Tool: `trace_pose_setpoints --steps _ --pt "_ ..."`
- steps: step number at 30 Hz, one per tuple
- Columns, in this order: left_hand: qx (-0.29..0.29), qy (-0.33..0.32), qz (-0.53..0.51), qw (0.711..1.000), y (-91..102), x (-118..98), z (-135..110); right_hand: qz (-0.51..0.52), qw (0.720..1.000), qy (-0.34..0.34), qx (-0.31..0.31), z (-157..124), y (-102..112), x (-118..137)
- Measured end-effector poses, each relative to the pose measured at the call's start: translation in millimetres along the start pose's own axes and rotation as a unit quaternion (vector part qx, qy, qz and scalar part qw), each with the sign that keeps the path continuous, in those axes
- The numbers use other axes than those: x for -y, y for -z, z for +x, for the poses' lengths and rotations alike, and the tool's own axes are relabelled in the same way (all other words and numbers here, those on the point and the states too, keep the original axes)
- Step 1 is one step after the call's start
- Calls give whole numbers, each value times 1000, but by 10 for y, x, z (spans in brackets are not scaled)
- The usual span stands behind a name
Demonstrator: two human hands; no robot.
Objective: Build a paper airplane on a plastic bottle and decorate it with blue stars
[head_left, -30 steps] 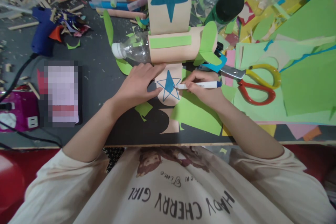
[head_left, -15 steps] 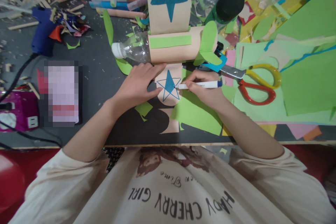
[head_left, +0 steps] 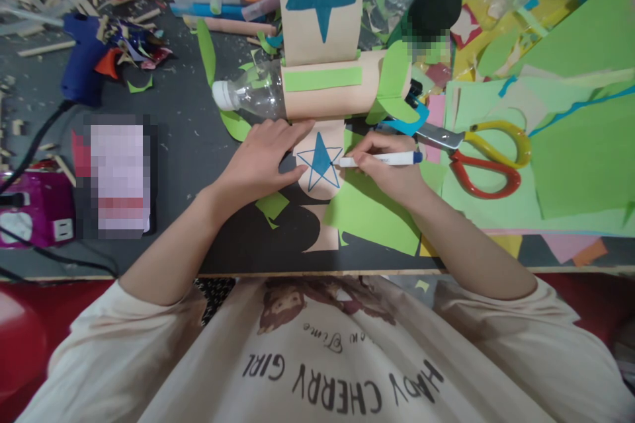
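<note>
A white marker [head_left: 389,159] with a dark blue end is pinched in my right hand [head_left: 384,155]. Its tip touches the right side of a star [head_left: 320,160] outlined in blue, whose middle and top point are filled in. That star is on a beige paper flap [head_left: 303,172] with a rounded end. My left hand [head_left: 265,157] lies flat with fingers spread, thumb and fingertips on the flap's left edge. Behind it lies a plastic bottle [head_left: 255,89] wrapped in beige paper, bearing a green strip [head_left: 323,79] and green fins. An opposite flap [head_left: 320,26] carries a filled blue star.
Scissors [head_left: 486,158] with yellow and red handles lie on green paper [head_left: 585,165] at right. A blue glue gun [head_left: 82,59] and a blurred phone [head_left: 122,178] are at left. Several markers [head_left: 213,10] and a dark-capped green bottle [head_left: 434,10] stand behind. Green paper [head_left: 380,211] lies under my right hand.
The marker tip has shifted very slightly to the right along the star. My left hand keeps its place on the flap.
</note>
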State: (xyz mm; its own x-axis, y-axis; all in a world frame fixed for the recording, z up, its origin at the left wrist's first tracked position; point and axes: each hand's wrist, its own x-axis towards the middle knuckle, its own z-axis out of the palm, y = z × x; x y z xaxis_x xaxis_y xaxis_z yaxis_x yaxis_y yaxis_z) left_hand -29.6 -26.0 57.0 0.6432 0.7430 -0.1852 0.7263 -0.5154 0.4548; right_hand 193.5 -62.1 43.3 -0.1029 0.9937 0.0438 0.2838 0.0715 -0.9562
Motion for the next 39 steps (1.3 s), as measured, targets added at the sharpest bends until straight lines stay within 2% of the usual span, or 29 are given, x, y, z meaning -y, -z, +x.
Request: trace_pose_setpoints --steps 11,16,22,28,34,39 --pt "0 -3 10 1000 4 -7 -3 11 997 43 65 -21 1 -34" --pt "-4 -2 15 1000 -5 1 -1 -1 999 30 40 -27 4 -37" --pt "-3 -3 8 1000 -8 1 2 -7 994 42 100 -62 0 -40" --pt "-4 -4 13 1000 -7 5 3 3 996 44 79 -63 -6 -65" --pt "3 -3 11 1000 3 1 2 69 995 8 72 -102 -35 -2" --pt "9 0 15 1000 0 -14 4 28 997 -8 78 -189 -90 45"
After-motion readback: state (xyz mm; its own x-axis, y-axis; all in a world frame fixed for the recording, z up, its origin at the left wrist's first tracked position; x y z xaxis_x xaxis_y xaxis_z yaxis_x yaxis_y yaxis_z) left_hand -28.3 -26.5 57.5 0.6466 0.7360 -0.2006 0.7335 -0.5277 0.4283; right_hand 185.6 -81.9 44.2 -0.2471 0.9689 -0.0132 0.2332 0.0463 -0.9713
